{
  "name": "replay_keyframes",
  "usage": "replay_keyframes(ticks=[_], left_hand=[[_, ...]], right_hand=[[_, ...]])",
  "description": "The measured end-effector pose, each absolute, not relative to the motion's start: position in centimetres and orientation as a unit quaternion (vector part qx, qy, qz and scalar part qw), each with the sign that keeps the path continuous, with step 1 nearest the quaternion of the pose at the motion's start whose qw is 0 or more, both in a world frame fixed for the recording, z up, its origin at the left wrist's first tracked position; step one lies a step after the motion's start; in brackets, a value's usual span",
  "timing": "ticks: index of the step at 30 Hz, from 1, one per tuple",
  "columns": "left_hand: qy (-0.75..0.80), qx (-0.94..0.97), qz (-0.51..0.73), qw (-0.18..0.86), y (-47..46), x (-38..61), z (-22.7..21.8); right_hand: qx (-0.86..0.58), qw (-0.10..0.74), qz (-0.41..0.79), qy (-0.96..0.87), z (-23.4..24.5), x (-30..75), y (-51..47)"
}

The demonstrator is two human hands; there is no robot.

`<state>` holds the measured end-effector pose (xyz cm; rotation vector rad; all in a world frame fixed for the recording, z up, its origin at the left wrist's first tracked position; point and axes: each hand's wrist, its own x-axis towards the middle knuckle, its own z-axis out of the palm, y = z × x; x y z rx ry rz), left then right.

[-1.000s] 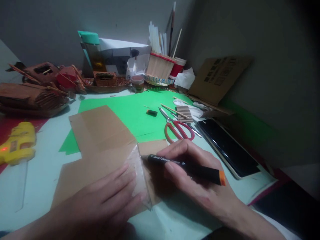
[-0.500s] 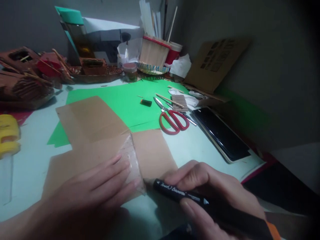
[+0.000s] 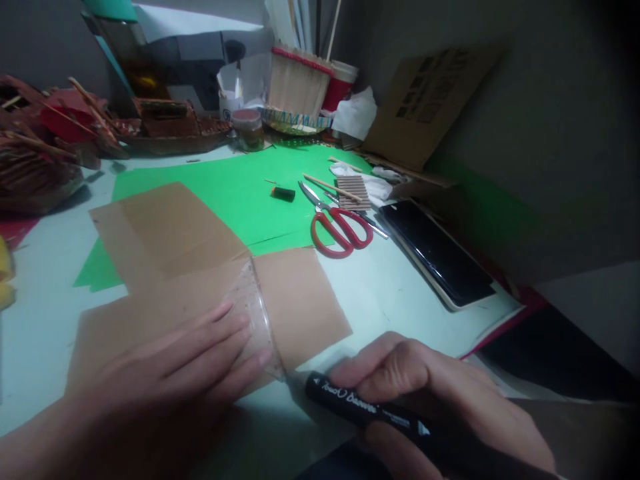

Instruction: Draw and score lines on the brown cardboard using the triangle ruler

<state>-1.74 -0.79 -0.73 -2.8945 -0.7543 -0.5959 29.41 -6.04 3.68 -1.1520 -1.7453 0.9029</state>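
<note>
- The left hand (image 3: 200, 360) lies palm down with its fingers stretched out and a little apart, the fingertips resting on a clear ruler (image 3: 257, 320) with a slanted outline.
- The ruler lies on a piece of brown cardboard (image 3: 165, 233), its long right edge running from far to near.
- The right hand (image 3: 420, 387) pinches a black marker (image 3: 357, 403) between thumb and fingers, with pale lettering showing along the barrel.
- The marker's tip points left, just beside the ruler's near corner; blur hides whether it touches anything.
- The cardboard lies partly on the pale table (image 3: 380, 293) and partly over a green sheet (image 3: 240, 180), with 1 part reaching far left and 1 to the right of the ruler.
- On the green sheet, beyond the ruler, lies a small black cap (image 3: 284, 194) with an orange end.
- To its right lie scissors (image 3: 325, 208) with 2 red handles, their blades pointing far left.
- A corrugated piece (image 3: 353, 193) sits just beyond the scissors.
- A dark-screened phone (image 3: 440, 257) lies farther right.
- At the far side stand a wooden holder (image 3: 297, 83) with a red rim and, to its left, a brown model boat (image 3: 170, 127).
</note>
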Motion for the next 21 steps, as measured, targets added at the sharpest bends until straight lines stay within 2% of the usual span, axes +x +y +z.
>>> replay_keyframes(ticks=[3, 8, 13, 21], left_hand=[[-0.270, -0.933, -0.234, 0.033, -0.9, -2.0, -1.3], [-0.276, -0.938, -0.206, 0.019, -1.1, -2.2, -1.0], [-0.251, -0.952, -0.169, 0.037, -0.9, -1.2, 0.5], [-0.275, -0.943, -0.181, 0.041, -1.2, -0.4, 0.4]], right_hand=[[-0.463, 0.421, 0.359, -0.693, 3.5, 29.4, -5.9], [-0.446, 0.464, 0.352, -0.680, 4.0, 30.3, -5.6], [-0.441, 0.431, 0.385, -0.687, 4.3, 30.1, -4.9], [-0.474, 0.421, 0.322, -0.703, 4.8, 28.2, -2.7]])
